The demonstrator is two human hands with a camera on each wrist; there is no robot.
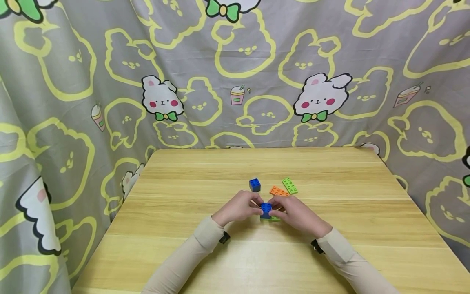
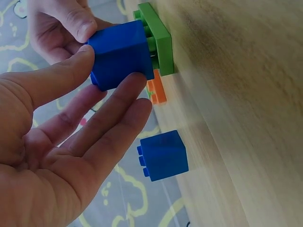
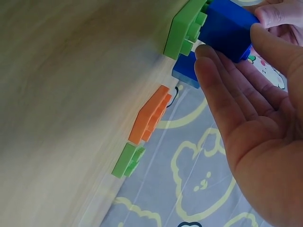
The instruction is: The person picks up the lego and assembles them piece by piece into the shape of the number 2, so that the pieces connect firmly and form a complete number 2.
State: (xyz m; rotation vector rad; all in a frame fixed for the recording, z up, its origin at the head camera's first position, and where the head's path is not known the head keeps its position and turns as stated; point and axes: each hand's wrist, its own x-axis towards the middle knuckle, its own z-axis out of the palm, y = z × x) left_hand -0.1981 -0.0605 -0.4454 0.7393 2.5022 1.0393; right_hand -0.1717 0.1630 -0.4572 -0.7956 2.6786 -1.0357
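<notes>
A blue building brick (image 1: 266,209) sits on one end of a green flat brick (image 1: 273,219) on the table. My left hand (image 1: 238,207) pinches the blue brick from the left, thumb on the near side and fingers behind. From the other side my right hand (image 1: 300,213) also holds it between thumb and fingers. In the left wrist view, green studs (image 2: 151,44) show beside the blue brick's underside; whether it is pressed fully down I cannot tell.
A second blue brick (image 1: 255,185) stands upright behind my left hand. Beyond the right hand lie an orange flat brick (image 1: 279,190), partly covered in the head view, and another green flat brick (image 1: 289,185). A patterned curtain (image 1: 235,118) hangs around the wooden table (image 1: 183,175).
</notes>
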